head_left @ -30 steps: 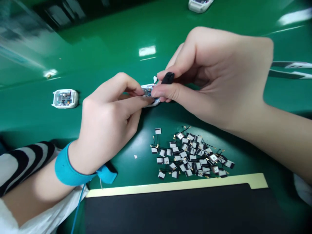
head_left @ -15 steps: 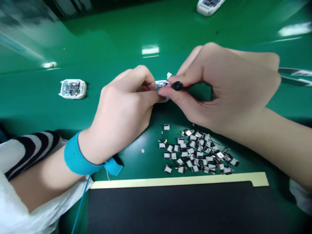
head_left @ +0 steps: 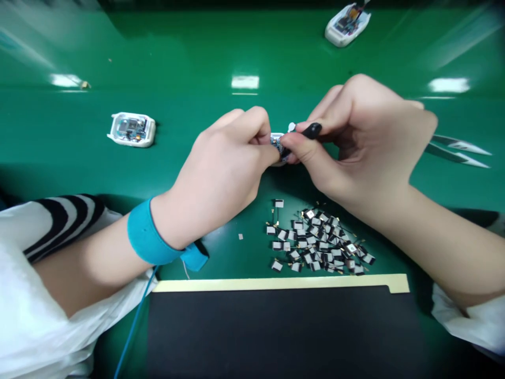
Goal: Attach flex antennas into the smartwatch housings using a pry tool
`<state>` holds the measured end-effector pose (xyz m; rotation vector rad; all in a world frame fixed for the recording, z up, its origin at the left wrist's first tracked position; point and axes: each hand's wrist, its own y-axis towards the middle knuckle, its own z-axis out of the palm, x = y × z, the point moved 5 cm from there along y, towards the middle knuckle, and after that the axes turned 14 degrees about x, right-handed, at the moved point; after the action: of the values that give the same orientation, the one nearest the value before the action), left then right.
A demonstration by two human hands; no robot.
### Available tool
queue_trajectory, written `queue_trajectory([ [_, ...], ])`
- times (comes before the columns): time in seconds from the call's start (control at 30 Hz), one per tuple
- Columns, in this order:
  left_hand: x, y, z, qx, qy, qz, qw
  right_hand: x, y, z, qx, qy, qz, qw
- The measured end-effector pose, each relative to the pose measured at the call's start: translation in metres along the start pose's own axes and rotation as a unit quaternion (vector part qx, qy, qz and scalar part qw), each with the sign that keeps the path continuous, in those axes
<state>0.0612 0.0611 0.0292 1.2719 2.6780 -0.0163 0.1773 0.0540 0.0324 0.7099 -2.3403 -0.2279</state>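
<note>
Green bench [head_left: 221, 58]. Far left, white-cased device [head_left: 131, 129] lying flat with circuit board showing, well apart from hands. Blue wrist strap [head_left: 148, 234] on left wrist, cord running down. Left hand [head_left: 221, 163] curled tight, fingertips pinching small white-cased circuit unit [head_left: 277, 141] at mid-bench, unit mostly blocked by both hands. Antenna patches [head_left: 315, 237] in loose pile just below hands, black mat [head_left: 276, 331] nearer, another white device [head_left: 347, 25] far back. Right hand [head_left: 363, 142] curled, thumb and forefinger gripping small black object [head_left: 311, 130] against unit. Tweezers [head_left: 457, 152] far right, untouched
</note>
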Motion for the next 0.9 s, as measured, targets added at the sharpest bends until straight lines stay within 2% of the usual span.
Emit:
queue_trajectory([
  [0.1,0.002,0.000,0.002,0.005,-0.039,-0.001,0.999,-0.004,0.002,0.002,-0.001,0.052,0.019,0.998],
  [0.2,0.002,-0.001,0.001,-0.004,-0.039,0.006,0.999,-0.013,0.003,0.001,-0.021,0.180,0.049,0.982],
  [0.3,0.001,-0.001,0.000,-0.016,-0.029,0.017,0.999,-0.025,0.000,-0.010,-0.112,0.305,0.048,0.944],
  [0.37,-0.001,-0.001,-0.001,-0.027,-0.028,0.027,0.999,-0.034,-0.007,-0.019,-0.172,0.329,0.048,0.927],
  [0.43,-0.006,-0.002,-0.001,-0.032,-0.022,0.029,0.999,-0.043,-0.015,-0.026,-0.194,0.324,0.072,0.923],
  [0.5,-0.013,-0.002,0.001,-0.020,-0.015,0.018,1.000,-0.049,-0.022,-0.025,-0.144,0.300,0.114,0.936],
  [0.57,-0.021,-0.003,0.003,-0.005,-0.009,-0.005,1.000,-0.048,-0.025,-0.021,-0.053,0.230,0.137,0.962],
  [0.67,-0.033,-0.006,0.004,0.004,-0.038,-0.015,0.999,-0.037,-0.026,-0.017,0.057,0.091,0.112,0.988],
  [0.77,-0.038,-0.007,0.004,0.013,-0.148,0.020,0.989,-0.026,-0.028,-0.018,0.097,0.038,0.083,0.991],
  [0.9,-0.024,-0.002,0.001,-0.022,-0.221,0.018,0.975,-0.021,-0.035,-0.020,0.122,0.007,0.072,0.990],
])
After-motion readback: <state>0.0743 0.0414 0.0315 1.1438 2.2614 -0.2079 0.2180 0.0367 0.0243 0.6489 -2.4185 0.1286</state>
